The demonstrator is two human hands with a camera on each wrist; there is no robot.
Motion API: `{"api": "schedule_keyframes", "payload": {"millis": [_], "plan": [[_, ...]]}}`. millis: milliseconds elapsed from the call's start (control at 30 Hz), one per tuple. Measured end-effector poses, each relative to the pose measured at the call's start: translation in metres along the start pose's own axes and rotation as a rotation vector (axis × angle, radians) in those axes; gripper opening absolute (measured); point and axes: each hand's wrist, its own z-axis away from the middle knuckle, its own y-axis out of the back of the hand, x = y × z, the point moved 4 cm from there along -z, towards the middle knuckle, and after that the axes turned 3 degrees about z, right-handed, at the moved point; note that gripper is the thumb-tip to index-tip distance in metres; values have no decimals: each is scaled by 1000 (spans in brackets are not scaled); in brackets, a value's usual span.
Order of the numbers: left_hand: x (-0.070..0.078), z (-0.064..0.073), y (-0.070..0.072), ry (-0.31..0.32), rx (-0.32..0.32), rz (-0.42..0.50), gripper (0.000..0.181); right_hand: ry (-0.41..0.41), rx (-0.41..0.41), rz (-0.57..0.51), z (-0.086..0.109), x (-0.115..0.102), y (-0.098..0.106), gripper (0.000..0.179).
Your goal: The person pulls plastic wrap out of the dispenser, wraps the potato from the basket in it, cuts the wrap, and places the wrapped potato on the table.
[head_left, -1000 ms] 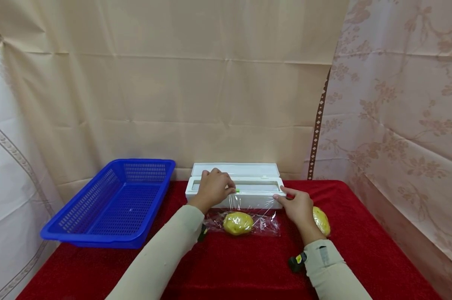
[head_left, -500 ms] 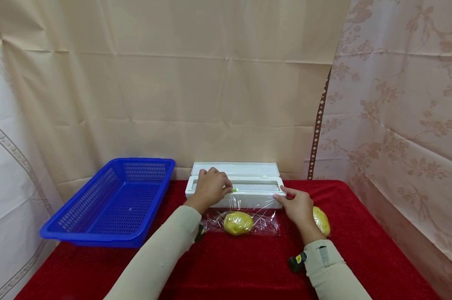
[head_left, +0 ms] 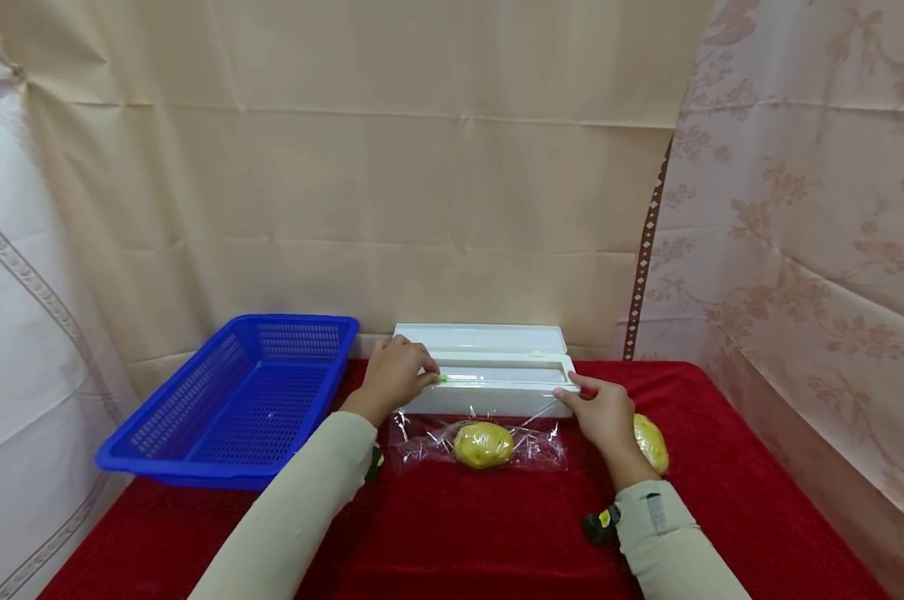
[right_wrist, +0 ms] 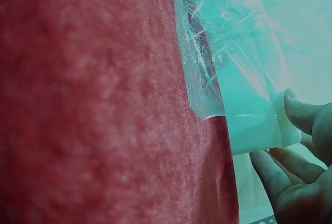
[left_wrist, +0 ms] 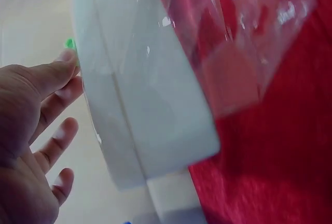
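A white cling film dispenser (head_left: pixel 489 400) stands at the back of the table with its lid (head_left: pixel 481 337) raised. My left hand (head_left: pixel 395 375) pinches the small green slide cutter (head_left: pixel 443 378) on its front edge, near the left end; in the left wrist view the thumb (left_wrist: pixel 57 71) lies against that cutter (left_wrist: pixel 70 43). At the other end my right hand (head_left: pixel 597 417) grips the dispenser's corner, thumb on the front edge. Clear cling film (head_left: pixel 414 442) hangs from the dispenser onto the table. A yellow potato (head_left: pixel 484 445) sits on or under it; which, I cannot tell.
An empty-looking blue plastic basket (head_left: pixel 272 400) stands left of the dispenser. Another potato (head_left: pixel 650 443), shiny as if wrapped, lies right of my right hand, partly hidden by it. Red cloth (head_left: pixel 481 533) covers the table, with a beige curtain (head_left: pixel 422 183) behind.
My left hand has slid the green cutter leftwards along the dispenser's front edge, from near the middle towards the left end. The right hand keeps its grip on the right corner.
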Motion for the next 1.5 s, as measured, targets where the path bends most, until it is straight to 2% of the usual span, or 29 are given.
{"api": "schedule_keyframes", "payload": {"millis": [300, 567, 667, 767, 900, 1067, 1500], "plan": [[-20, 11, 10, 95, -32, 18, 11, 27, 17, 1, 0, -1, 1, 49], [-28, 17, 22, 122, 13, -129, 6, 10, 1, 3, 0, 0, 2, 50], [-30, 20, 28, 151, 12, -118, 7, 3, -9, 7, 0, -1, 3, 51], [-30, 22, 30, 194, -13, -77, 9, 1, -3, 6, 0, 0, 4, 51], [-29, 22, 30, 241, -87, -53, 10, 8, -2, 6, 0, 0, 2, 50], [-27, 20, 30, 233, -143, -48, 8, 5, -6, 8, 1, -1, 2, 50], [-32, 16, 31, 211, -134, -46, 12, 15, 2, -1, 0, 0, 1, 50]]}}
